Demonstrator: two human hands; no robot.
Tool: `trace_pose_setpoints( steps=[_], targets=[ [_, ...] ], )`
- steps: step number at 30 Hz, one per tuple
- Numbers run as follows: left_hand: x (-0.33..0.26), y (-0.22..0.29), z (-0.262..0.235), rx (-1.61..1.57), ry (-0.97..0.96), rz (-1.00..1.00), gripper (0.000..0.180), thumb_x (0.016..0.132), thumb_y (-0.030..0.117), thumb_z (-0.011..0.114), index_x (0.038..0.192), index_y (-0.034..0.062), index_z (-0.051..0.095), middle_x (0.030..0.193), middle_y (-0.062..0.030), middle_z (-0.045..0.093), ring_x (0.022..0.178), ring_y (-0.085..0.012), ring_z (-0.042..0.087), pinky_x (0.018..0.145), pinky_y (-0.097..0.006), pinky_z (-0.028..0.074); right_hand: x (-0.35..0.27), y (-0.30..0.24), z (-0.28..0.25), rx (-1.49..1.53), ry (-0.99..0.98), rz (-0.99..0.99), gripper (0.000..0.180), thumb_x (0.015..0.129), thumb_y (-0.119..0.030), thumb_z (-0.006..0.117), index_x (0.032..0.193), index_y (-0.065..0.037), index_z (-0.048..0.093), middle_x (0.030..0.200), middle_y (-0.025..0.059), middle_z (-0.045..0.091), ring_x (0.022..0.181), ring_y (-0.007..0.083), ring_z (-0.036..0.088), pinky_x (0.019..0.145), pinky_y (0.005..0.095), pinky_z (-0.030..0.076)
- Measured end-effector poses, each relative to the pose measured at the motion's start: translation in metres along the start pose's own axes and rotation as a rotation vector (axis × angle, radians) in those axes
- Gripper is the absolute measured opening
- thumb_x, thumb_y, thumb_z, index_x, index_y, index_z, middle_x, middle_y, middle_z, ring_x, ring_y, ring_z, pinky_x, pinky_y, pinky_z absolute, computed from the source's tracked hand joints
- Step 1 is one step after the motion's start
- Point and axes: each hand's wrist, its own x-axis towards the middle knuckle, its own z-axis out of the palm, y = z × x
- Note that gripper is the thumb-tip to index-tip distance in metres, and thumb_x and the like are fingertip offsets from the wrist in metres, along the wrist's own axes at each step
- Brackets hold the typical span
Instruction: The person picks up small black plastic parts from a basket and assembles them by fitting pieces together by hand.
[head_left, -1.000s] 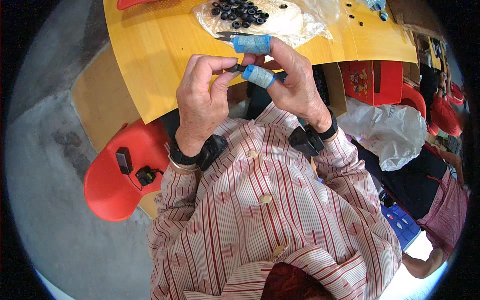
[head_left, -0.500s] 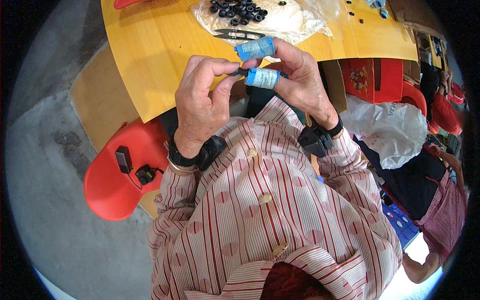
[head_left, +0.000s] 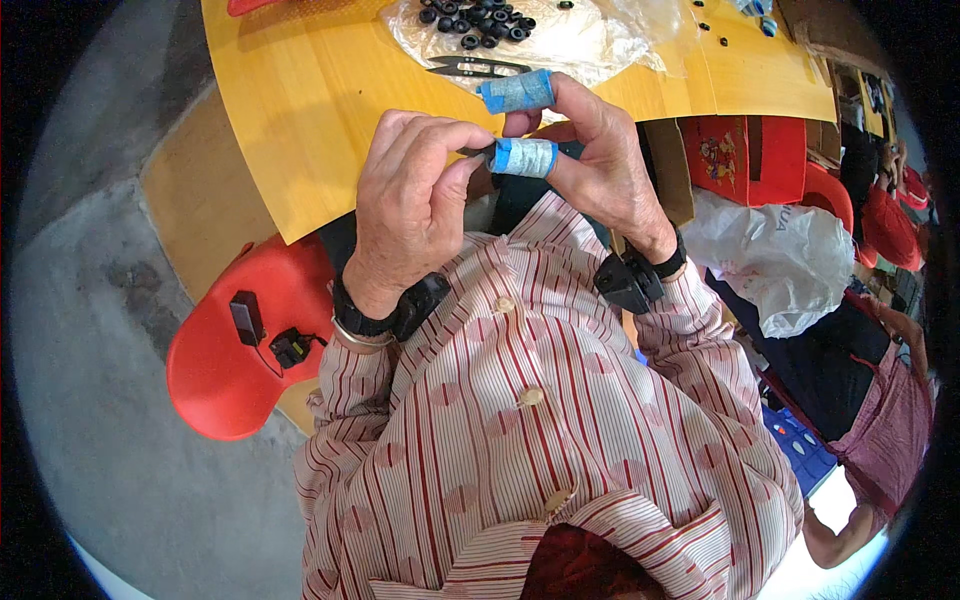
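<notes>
Left hand [head_left: 415,205]: pinches small dark part [head_left: 478,153].
Right hand [head_left: 590,160]: taped fingers [head_left: 525,157] grip same part.
Snips [head_left: 478,67]: 12 o'clock.
Advice: probably keep the pinch firm.

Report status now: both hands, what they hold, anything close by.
Left hand and right hand raised together, pinching a small dark part. Right fingers wear blue tape wraps. Thread snips and black rings on yellow table, apart from hands.

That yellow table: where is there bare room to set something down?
The yellow table is bare on its left half, between its left edge and the left hand. The far middle is crowded: a clear bag with black rings on it and small snips beside it.
</notes>
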Motion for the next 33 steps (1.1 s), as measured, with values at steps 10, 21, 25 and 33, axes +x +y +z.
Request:
trace_pose_setpoints(
  steps=[10,21,25,33],
  targets=[
    [-0.001,0.001,0.000,-0.035,0.001,-0.047,0.015,0.078,0.002,0.058,0.093,0.0038,0.058,0.086,-0.0103,0.060,0.081,-0.0312,0.053,0.075,-0.038,0.043,-0.005,-0.002,-0.011,0.215,-0.022,0.181,0.031,0.075,-0.008,0.074,0.102,0.001,0.061,0.087,0.0046,0.060,0.077,0.0098,0.061,0.061,0.0234,0.054],
    [0.000,-0.001,-0.001,0.021,0.003,0.077,0.021,0.075,-0.002,0.058,0.096,0.0041,0.058,0.087,-0.0100,0.060,0.080,-0.0308,0.054,0.073,-0.039,0.044,-0.005,0.000,-0.005,0.079,-0.053,0.142,0.019,0.075,-0.005,0.073,0.090,0.002,0.065,0.084,0.0053,0.059,0.074,0.0102,0.060,0.062,0.0243,0.055],
    [0.000,0.000,-0.001,0.030,0.004,0.102,0.023,0.074,-0.002,0.060,0.096,0.0041,0.058,0.086,-0.0105,0.060,0.079,-0.0304,0.054,0.073,-0.038,0.045,-0.009,0.001,-0.002,0.148,-0.020,0.102,0.018,0.075,-0.002,0.072,0.091,0.002,0.065,0.085,0.0053,0.060,0.074,0.0106,0.061,0.062,0.0243,0.056],
    [-0.006,0.009,0.002,-0.124,0.089,-0.197,0.021,0.074,-0.003,0.064,0.093,0.0036,0.057,0.083,-0.0092,0.060,0.076,-0.0270,0.057,0.068,-0.033,0.048,-0.010,0.006,-0.005,0.095,-0.049,0.010,0.018,0.075,-0.005,0.073,0.090,0.001,0.065,0.084,0.0074,0.060,0.076,0.0128,0.061,0.061,0.0252,0.056]
  ],
)
